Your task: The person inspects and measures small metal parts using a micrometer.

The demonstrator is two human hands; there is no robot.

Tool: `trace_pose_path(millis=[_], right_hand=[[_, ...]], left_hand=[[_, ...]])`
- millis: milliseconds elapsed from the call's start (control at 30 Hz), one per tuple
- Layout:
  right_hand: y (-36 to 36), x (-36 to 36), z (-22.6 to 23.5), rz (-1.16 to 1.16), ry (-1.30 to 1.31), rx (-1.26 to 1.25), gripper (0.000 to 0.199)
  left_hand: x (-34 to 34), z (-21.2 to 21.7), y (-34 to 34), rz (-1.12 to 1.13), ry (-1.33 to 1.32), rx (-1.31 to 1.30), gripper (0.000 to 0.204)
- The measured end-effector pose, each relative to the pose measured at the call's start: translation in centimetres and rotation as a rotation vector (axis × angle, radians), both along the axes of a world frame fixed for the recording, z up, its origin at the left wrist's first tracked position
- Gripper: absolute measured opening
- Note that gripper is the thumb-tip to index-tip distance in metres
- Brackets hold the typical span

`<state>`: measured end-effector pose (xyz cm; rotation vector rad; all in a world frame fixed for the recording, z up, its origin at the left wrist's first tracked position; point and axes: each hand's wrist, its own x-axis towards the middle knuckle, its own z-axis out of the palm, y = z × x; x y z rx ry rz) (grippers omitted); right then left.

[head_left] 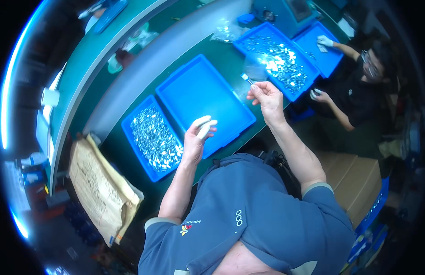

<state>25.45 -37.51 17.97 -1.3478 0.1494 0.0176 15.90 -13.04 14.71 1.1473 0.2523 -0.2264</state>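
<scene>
Worktable (224, 62) with a flat green surface, its edges bowed by the lens, carries three blue trays. The middle tray (201, 94) is the largest, a shallow rectangle of smooth, slightly glossy plastic with a raised rim. Beside the worktable, at lower left, leans a paper sack (95, 188), tan, creased and crumpled along its open edge. Beyond the middle tray to the right, the right tray (292, 97) holds a glaring heap of small shiny pieces; the narrower left tray (126, 128), close along the middle tray's other side, bears a dense, glittering layer of slim pieces.

The right hand (269, 97) is bare, raised near the right tray, thumb and forefinger clamped together. The left hand (197, 137) hangs over the near part of the middle tray, pale covers (204, 131) on its fingertips; whether it grips anything, I cannot tell.

Smallest is the slim piece (247, 79) pinched in the right hand: narrow, metallic-looking, with a pale end, it juts up and leftward beyond the fingertips.
</scene>
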Motion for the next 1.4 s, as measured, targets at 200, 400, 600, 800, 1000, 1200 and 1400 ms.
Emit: trace_pose_path(millis=[200, 400, 600, 800, 1000, 1200, 1400], right_hand=[[-5.3, 1.9, -0.3, -0.167, -0.072, 0.016, 0.020], [-9.0, 3.7, -0.7, -0.302, -0.098, 0.027, 0.022], [-11.4, 5.1, -1.1, -0.393, -0.090, 0.010, 0.023], [-13.9, 6.9, -2.8, -0.456, -0.066, 0.045, 0.024], [-17.1, 9.3, -5.6, -0.545, 0.044, 0.208, 0.022], [-19.9, 11.7, -8.6, -0.592, 0.125, 0.358, 0.025], [-21.6, 13.6, -10.5, -0.611, 0.221, 0.338, 0.023]], left_hand=[[-0.1, -0.9, -1.1, -0.017, 0.077, -0.001, 0.033], [0.3, -1.3, -1.6, 0.029, 0.125, -0.002, 0.031], [0.5, -1.6, -2.0, 0.045, 0.147, -0.002, 0.030], [0.7, -1.7, -2.4, 0.075, 0.171, 0.001, 0.029], [0.7, -2.0, -2.7, 0.091, 0.186, 0.000, 0.029], [0.5, -2.6, -3.0, 0.098, 0.220, 0.014, 0.029], [0.3, -3.2, -3.3, 0.114, 0.260, 0.025, 0.028]])
